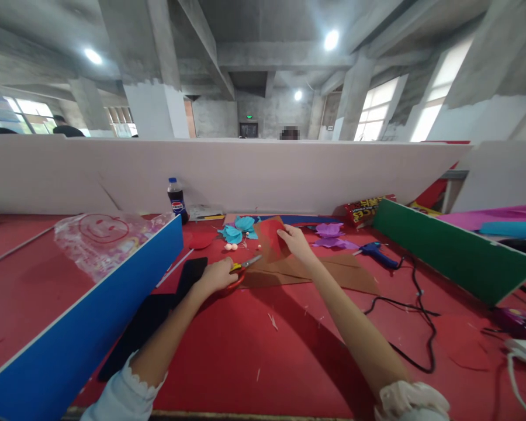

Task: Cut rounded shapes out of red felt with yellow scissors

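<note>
My left hand (pixel 219 275) is closed around the handles of a pair of scissors (pixel 249 262), whose blades point up to the right. My right hand (pixel 294 238) pinches a piece of red paper (pixel 273 235) by its right edge. Beneath and behind that piece lie sheets of brown paper (pixel 342 272). Blue paper petals (pixel 240 229) sit just beyond my left hand, with small pale balls (pixel 231 247) in front of them. To the right of my right hand are purple paper petals (pixel 330 231).
A cola bottle (pixel 176 200) stands by the white partition (pixel 245 175). Blue (pixel 96 321) and green (pixel 451 251) boards stand upright at the sides. A blue glue gun (pixel 379 255) with a black cord (pixel 432 339) lies right. Dark flat items (pixel 144 327) lie by my left forearm.
</note>
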### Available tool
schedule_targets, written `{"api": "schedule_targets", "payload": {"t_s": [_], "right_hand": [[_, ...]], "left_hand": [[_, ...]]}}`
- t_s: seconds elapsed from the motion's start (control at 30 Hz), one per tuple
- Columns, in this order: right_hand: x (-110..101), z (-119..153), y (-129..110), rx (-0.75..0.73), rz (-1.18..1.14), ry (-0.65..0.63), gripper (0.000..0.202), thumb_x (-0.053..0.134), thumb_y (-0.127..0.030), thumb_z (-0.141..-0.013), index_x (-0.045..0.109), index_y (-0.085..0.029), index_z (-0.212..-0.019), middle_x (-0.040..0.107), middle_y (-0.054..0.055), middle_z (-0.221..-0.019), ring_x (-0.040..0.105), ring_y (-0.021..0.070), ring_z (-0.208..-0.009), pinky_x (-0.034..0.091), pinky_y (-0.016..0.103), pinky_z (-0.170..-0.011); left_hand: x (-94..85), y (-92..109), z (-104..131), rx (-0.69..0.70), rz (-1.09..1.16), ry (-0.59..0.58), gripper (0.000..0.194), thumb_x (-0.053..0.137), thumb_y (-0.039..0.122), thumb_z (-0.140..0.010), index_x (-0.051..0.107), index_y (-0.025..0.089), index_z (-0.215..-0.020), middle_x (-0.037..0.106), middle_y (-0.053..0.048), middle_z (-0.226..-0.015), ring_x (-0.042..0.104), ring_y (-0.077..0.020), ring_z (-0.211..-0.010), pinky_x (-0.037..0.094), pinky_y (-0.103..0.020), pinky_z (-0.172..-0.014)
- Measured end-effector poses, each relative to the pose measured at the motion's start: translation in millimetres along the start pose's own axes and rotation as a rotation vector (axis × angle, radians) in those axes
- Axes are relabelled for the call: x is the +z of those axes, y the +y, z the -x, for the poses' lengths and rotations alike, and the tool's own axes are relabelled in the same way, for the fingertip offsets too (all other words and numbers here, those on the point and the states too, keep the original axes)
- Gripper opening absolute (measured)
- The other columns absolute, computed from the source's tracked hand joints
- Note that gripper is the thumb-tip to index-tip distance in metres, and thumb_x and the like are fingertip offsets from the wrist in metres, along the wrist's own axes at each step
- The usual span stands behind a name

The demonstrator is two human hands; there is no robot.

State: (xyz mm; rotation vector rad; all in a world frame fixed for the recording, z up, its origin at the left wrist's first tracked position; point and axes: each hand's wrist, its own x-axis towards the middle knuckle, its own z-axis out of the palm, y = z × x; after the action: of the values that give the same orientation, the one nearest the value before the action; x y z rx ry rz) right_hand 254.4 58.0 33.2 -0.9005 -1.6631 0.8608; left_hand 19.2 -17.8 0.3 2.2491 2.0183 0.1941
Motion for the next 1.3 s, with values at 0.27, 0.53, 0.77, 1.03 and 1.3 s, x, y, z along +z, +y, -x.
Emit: {"api": "schedule_targets", "payload": {"t_s": [0.27,0.53,0.77,1.03,1.3], "right_hand": [[25,25,23,0.067,-0.153,0.131,0.027,0.045,-0.035,-0.071,0.058,-0.015,-0.083,0.063,0.004,-0.083,0.055,0.0173,-0.075,0.042,0.028,-0.068],[10,61,18,0.103,-0.036,0.175,0.025,0.044,-0.036,-0.073,0.057,-0.017,-0.079,0.062,0.002,-0.078,0.053,0.0170,-0.071,0.041,0.027,-0.066],[11,83,20,0.163,-0.064,0.227,0.023,0.047,-0.038,-0.071,0.054,-0.016,-0.069,0.058,0.001,-0.067,0.049,0.0152,-0.063,0.038,0.025,-0.057],[4,96,7,0.177,-0.163,0.324,0.025,0.047,-0.039,-0.072,0.057,-0.016,-0.077,0.060,0.003,-0.076,0.051,0.0158,-0.067,0.040,0.026,-0.061],[-9,95,-2,0.111,-0.157,0.358,0.030,0.045,-0.044,-0.074,0.056,-0.017,-0.084,0.061,0.005,-0.086,0.053,0.0179,-0.074,0.042,0.028,-0.066]], "left_hand": [[-5.6,7,3,0.012,-0.064,-0.031,0.032,0.050,0.031,-0.066,0.053,0.013,-0.093,0.055,-0.018,-0.100,0.058,-0.0274,-0.082,0.042,-0.031,-0.064],[-9.9,9,-3,-0.164,-0.006,0.043,0.032,0.049,0.042,-0.066,0.059,0.013,-0.075,0.062,-0.017,-0.080,0.060,-0.0268,-0.076,0.043,-0.031,-0.063],[-25.9,5,-15,-0.005,0.684,-0.076,0.022,0.042,0.032,-0.070,0.052,0.014,-0.060,0.056,-0.005,-0.052,0.056,-0.0169,-0.052,0.040,-0.024,-0.047],[-29.2,52,17,-0.008,0.244,0.182,0.032,0.048,0.021,-0.067,0.047,0.018,-0.099,0.061,-0.008,-0.084,0.059,-0.0228,-0.076,0.042,-0.031,-0.066],[-28.7,66,33,0.138,0.024,0.028,0.039,0.044,0.020,-0.071,0.041,0.022,-0.109,0.060,-0.008,-0.093,0.059,-0.0227,-0.085,0.040,-0.028,-0.069]]}}
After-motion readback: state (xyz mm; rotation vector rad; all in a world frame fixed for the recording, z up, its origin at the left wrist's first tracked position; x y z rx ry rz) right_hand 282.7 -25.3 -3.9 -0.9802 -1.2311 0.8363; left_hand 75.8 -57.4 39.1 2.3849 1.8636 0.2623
